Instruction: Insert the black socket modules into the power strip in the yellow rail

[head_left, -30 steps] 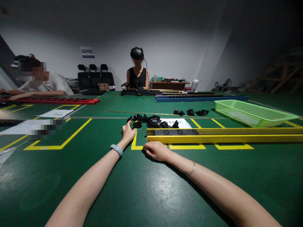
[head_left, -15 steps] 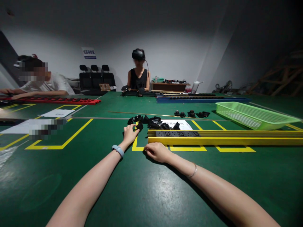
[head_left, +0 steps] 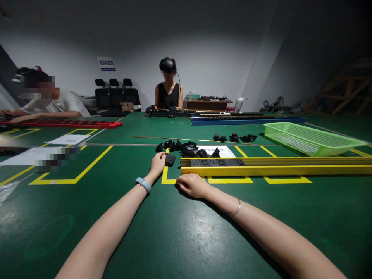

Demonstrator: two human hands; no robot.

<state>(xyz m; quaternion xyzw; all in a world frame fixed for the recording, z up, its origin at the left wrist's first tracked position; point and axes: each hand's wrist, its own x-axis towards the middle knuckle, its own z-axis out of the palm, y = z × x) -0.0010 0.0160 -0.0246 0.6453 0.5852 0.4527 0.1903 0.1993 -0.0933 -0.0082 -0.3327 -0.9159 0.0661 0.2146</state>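
Where the red rail (head_left: pixel 62 123) runs along the far left edge of the green table (head_left: pixel 180 232), one person leans on both forearms behind it, and a white sheet (head_left: pixel 69 139) lies nearer to me; its print is too small to read. My left hand (head_left: pixel 157 164) pinches one black socket module (head_left: pixel 170 159) between thumb and fingertips, with the module at the upper right of the grip, just off the left end of the yellow rail (head_left: pixel 276 166). Behind it lies the pile of black modules (head_left: pixel 186 148), too tangled to count, partly covering a printed label sheet (head_left: pixel 223 151) that I cannot read. My right hand (head_left: pixel 192 184) rests curled, fingers pressed together, touching the near left corner of the yellow rail. Four black modules (head_left: pixel 221 162) sit seated in that rail's channel. Opposite, a second person holds a dark rail. A blue wall sign (head_left: pixel 106 64) carries unreadable characters. Further right lie one blue rail (head_left: pixel 247 121) and one green basket (head_left: pixel 310 138).
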